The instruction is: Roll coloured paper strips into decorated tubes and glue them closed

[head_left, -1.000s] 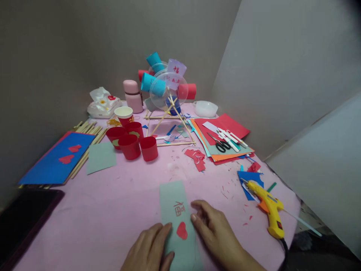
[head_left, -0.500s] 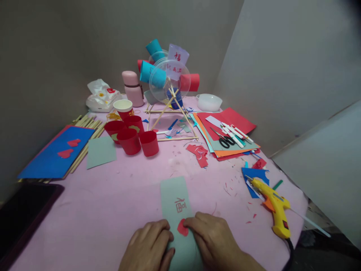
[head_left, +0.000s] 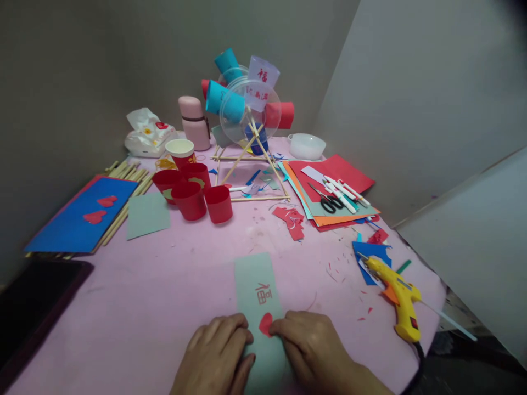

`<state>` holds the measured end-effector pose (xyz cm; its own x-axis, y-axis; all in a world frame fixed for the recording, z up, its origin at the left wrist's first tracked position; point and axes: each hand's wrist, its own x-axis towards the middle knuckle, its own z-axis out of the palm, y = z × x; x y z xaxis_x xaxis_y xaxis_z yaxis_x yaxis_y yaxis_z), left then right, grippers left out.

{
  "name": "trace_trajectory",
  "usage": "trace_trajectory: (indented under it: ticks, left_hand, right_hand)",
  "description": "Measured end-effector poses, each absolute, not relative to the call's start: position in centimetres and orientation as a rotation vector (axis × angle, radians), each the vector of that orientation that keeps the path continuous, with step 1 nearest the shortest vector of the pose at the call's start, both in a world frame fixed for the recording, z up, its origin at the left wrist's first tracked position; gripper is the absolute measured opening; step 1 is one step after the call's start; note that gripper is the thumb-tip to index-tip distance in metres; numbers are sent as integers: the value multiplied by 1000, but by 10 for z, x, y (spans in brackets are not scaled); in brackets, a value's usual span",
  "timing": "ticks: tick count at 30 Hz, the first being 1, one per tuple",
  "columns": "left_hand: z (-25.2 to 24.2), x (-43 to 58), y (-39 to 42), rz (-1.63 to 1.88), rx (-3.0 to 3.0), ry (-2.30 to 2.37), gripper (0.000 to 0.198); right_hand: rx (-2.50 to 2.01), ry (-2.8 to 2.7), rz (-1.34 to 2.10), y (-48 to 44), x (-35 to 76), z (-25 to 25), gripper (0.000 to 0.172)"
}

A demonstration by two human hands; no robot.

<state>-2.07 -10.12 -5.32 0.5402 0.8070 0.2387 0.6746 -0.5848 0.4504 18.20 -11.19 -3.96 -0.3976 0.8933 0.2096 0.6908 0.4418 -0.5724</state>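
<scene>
A grey-green paper strip point(head_left: 254, 270) lies lengthwise in front of me, with a red character drawn on it. Below that character sits a small red paper heart point(head_left: 265, 323). My left hand point(head_left: 216, 351) is closed along the strip's left edge, its curled fingers and thumb pressed on the paper. From the other side my right hand point(head_left: 315, 343) reaches over the right edge, fingers bent. Its index fingertip touches the heart's right side; the thumb is mostly hidden beneath the hand.
A yellow glue gun point(head_left: 397, 291) lies at right, near scissors point(head_left: 328, 203) and markers on coloured paper. Red paper rings point(head_left: 188, 202) stand mid-left. Behind is a stick-framed wheel point(head_left: 251, 112) with paper cups. A dark tablet-like device point(head_left: 37, 312) lies at left.
The view has tipped slightly, so everything sits a little higher. My right index fingertip has slid from the heart's top to its right edge. My left hand stays on the strip.
</scene>
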Motion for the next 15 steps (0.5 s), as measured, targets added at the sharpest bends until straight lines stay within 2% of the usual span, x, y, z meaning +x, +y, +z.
trace_trajectory:
  ticks: [15]
  left_hand:
    - [-49, -20, -102, 589, 2424, 1232, 13]
  right_hand:
    - [-1335, -2263, 585, -111, 184, -38, 32]
